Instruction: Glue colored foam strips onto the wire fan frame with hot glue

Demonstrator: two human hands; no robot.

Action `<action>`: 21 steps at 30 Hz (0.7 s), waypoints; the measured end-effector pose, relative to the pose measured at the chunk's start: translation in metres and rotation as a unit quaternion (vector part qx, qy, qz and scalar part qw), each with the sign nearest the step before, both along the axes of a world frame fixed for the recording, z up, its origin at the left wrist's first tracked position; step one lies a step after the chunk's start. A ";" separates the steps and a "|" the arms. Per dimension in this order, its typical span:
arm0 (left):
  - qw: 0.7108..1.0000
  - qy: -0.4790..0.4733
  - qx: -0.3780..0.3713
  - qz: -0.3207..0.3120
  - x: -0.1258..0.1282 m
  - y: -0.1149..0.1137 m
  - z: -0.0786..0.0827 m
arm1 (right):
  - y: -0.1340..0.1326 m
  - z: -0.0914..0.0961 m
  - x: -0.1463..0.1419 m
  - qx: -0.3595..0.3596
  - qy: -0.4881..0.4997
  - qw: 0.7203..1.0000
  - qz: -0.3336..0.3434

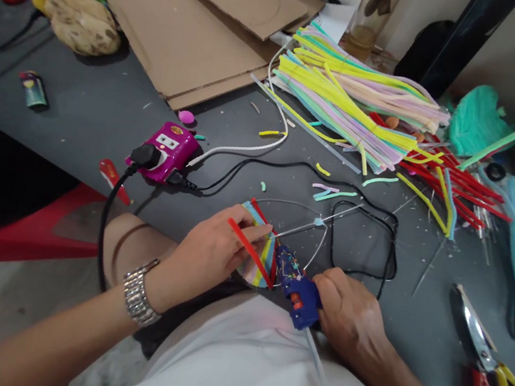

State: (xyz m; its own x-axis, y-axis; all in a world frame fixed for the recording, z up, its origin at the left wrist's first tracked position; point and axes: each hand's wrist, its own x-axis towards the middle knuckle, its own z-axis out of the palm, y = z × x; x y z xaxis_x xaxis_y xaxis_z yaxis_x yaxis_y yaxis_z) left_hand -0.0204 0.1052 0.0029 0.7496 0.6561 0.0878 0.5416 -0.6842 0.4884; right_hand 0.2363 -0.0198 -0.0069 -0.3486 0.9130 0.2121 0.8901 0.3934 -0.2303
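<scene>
Two hands are at the near edge of the counter (72, 122). The right hand (356, 312) has its grip closed around a blue glue gun (295, 291), and a pale glue stick (317, 354) comes out at its back. To the right of this hand lie scissors (484, 358), a little opened. The left hand (216, 245) has its grip pressed together on a striped piece (269, 252), which is held at this near edge, just beside the front of the gun; a red stem (250, 251) passes slantwise over it. I judge that the piece is light, soft and not slippery, but its thin wire frame (298, 228) may bend easily, and fresh glue could let the stripes shift. So it is better to hold it gently by the wired border, away from the perhaps hot tip. Farther in are short bits (333, 196) and a purple socket (170, 152). Toward the far edge rest bundles of stems (340, 114) and, to their left, cardboard (186, 29).
</scene>
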 end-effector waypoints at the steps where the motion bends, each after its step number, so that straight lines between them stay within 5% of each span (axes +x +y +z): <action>1: 1.000 0.004 -0.003 0.001 0.000 0.000 0.000 | 0.000 0.000 0.000 0.001 -0.002 1.000 0.001; 15: 1.000 0.011 0.002 0.009 0.003 -0.002 0.004 | -0.001 0.005 0.002 0.002 -0.013 1.000 0.012; 21: 1.000 0.013 0.018 0.004 0.001 -0.003 0.000 | -0.002 0.009 0.005 -0.050 0.117 0.992 0.002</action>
State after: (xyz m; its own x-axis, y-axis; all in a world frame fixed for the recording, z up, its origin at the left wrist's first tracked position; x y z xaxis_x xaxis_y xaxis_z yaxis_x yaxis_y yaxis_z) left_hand -0.0192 0.1019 0.0025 0.7464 0.6590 0.0923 0.5598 -0.6968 0.4484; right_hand 0.2418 -0.0223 0.0026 -0.3034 0.9325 0.1961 0.8062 0.3609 -0.4688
